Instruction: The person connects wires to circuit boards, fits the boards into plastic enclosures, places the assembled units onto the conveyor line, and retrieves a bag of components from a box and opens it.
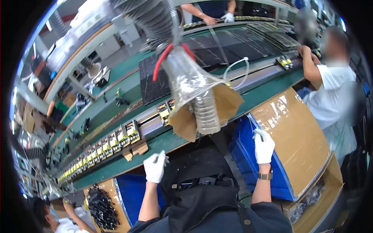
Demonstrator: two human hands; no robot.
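Observation:
My left hand (155, 167), in a white glove, hovers in front of the bench's near edge with its fingers curled together. Anything between those fingertips is too small to make out. My right hand (264, 146), also gloved, is raised over the blue-sided box (248, 149) with thumb and fingers pinched; what they hold, if anything, does not show clearly. Beyond my left hand, a row of yellow-and-black circuit boards (103, 149) stands along the conveyor rail (152, 126). Another small group of boards (285, 62) sits farther right on that line.
A ribbed hose with a plastic-wrapped hood (190, 77) hangs before me. A cardboard sheet (293, 136) leans at my right; black cables (103, 207) lie piled at lower left. Co-workers sit at right (328, 85) and lower left (64, 217); another works across the line (210, 11).

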